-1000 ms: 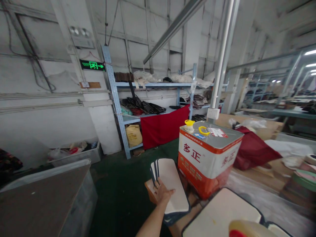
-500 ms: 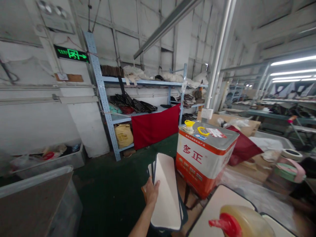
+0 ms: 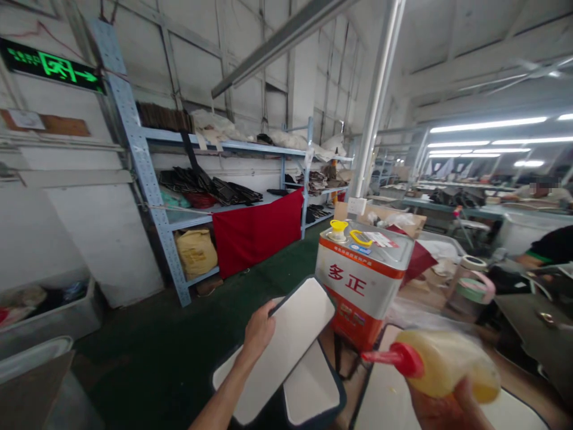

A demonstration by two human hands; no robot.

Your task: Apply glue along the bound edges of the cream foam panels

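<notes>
My left hand [image 3: 260, 327] is closed on the upper left edge of a cream panel with a dark border [image 3: 290, 340], held at a slant. Beneath it, a second cream panel [image 3: 313, 385] with rounded corners lies fanned out to the right, and part of another shows at the left. My right hand [image 3: 443, 409] is wrapped round a clear squeeze bottle [image 3: 447, 361] of yellowish liquid. The bottle lies tilted on its side, its red nozzle [image 3: 389, 357] pointing left above a further cream panel [image 3: 387, 394] on the table.
A large orange and white metal can [image 3: 360, 280] stands just behind the panels. To its right are a lidded cup [image 3: 470, 289] and plastic film. Blue shelving [image 3: 156, 209] with a red cloth [image 3: 259, 233] stands beyond the green floor. Another person's dark sleeve [image 3: 555, 245] shows at right.
The view has swung right. My left hand's panel has tilted over to the right, and the panels below have spread apart. My right hand has come into view on the bottle.
</notes>
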